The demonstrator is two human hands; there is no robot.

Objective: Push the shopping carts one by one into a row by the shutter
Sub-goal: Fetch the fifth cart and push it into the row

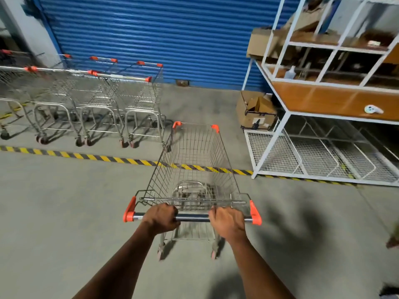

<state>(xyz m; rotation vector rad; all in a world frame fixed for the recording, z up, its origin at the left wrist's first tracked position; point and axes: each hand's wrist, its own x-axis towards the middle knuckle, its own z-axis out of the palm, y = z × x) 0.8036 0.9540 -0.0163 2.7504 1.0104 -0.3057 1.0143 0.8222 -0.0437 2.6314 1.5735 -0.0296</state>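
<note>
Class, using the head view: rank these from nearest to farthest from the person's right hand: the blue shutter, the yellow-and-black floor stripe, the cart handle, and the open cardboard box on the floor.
1. cart handle: gripped by the right hand.
2. floor stripe: ahead, crossing the floor.
3. cardboard box: ahead right, beside the white rack.
4. blue shutter: back wall.

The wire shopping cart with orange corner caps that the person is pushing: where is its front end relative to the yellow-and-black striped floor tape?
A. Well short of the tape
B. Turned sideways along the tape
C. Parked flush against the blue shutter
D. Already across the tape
D: the wire shopping cart with orange corner caps has its front end beyond the yellow-and-black striped floor tape, while the left hand and right hand grip its handle on the near side.
</note>
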